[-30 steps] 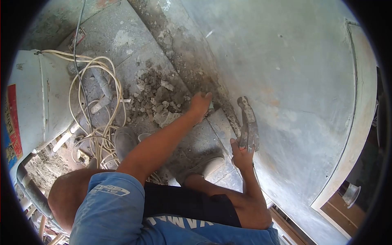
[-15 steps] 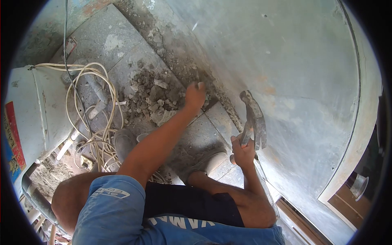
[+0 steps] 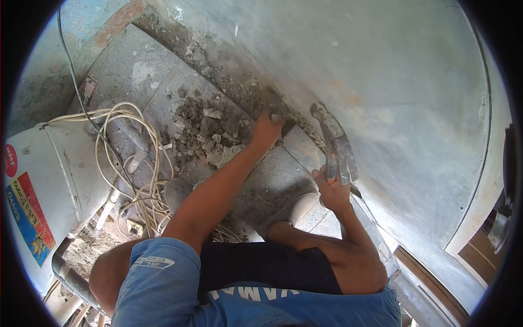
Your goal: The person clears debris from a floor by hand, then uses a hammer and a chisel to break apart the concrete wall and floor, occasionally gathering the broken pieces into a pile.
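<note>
My left hand (image 3: 266, 132) is closed in a fist at the dug-out strip along the foot of the wall. From the fist shows a grey, rounded end of what looks like a chisel (image 3: 278, 118); the rest of it is hidden. My right hand (image 3: 332, 192) grips a claw hammer (image 3: 336, 139) near its head, held up close to the wall on the right. Beside my left hand lies a heap of broken mortar and rubble (image 3: 204, 122) on the grey floor tiles (image 3: 122, 65).
A bundle of cream cable (image 3: 155, 141) lies left of the rubble. A white tank with stickers (image 3: 60, 163) stands at the left. My feet in grey shoes (image 3: 297, 210) rest on the floor. The plastered wall (image 3: 403, 125) rises along the right.
The hammer and my right hand have shifted slightly in view, the hammer head a little up and left. My left fist stays at the strip. The whole view has tilted a little.
</note>
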A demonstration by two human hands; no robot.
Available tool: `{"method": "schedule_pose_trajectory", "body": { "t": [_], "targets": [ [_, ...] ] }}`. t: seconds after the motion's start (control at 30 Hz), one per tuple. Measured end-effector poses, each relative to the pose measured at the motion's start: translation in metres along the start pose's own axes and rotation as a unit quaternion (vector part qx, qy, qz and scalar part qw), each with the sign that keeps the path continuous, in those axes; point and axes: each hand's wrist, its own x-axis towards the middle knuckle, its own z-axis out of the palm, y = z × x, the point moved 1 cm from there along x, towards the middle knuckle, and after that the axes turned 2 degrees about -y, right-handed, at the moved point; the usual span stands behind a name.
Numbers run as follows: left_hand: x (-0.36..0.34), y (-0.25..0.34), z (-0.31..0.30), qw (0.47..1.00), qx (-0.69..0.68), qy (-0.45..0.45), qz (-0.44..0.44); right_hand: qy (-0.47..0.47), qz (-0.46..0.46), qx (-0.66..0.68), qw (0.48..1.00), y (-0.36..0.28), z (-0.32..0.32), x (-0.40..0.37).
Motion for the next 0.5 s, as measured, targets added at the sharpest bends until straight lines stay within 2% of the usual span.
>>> {"method": "schedule_pose_trajectory", "body": {
  "t": [0.03, 0.1, 0.13, 0.2, 0.23, 0.27, 0.3, 0.33, 0.37, 0.43, 0.5],
  "targets": [
    [0.004, 0.002, 0.001, 1.000, 0.000, 0.002, 0.001, -0.003, 0.015, 0.008, 1.000, -0.001, 0.000, 0.000],
    [0.010, 0.005, 0.005, 0.976, -0.167, -0.063, -0.123, -0.006, 0.028, 0.017, 0.999, -0.008, 0.001, -0.001],
    [0.009, 0.010, 0.004, 0.977, -0.167, -0.062, -0.122, -0.009, 0.038, 0.018, 0.999, -0.013, 0.001, -0.002],
    [0.006, 0.017, 0.007, 0.908, -0.343, -0.102, -0.219, -0.014, 0.049, 0.017, 0.999, -0.008, 0.001, -0.005],
    [0.011, 0.011, 0.013, 0.907, -0.344, -0.101, -0.220, 0.003, 0.004, -0.028, 1.000, 0.003, 0.002, -0.008],
    [0.019, 0.003, 0.021, 0.881, -0.396, -0.112, -0.234, 0.020, -0.041, -0.073, 0.996, 0.006, 0.001, -0.009],
    [0.025, -0.006, 0.030, 0.851, -0.447, -0.121, -0.246, 0.019, -0.041, -0.074, 0.996, 0.009, 0.000, -0.009],
    [0.023, 0.000, 0.029, 0.850, -0.449, -0.120, -0.246, 0.044, -0.184, -0.151, 0.970, 0.005, -0.002, -0.009],
    [0.021, 0.007, 0.027, 0.830, -0.476, -0.109, -0.270, 0.067, -0.323, -0.224, 0.917, 0.003, -0.004, -0.009],
    [0.019, 0.013, 0.022, 0.805, -0.507, -0.094, -0.294, 0.039, -0.324, -0.189, 0.926, 0.009, -0.018, -0.012],
    [0.021, 0.014, 0.017, 0.748, -0.583, -0.167, -0.269, 0.010, -0.324, -0.154, 0.933, 0.015, -0.017, -0.011]
  ]
}}
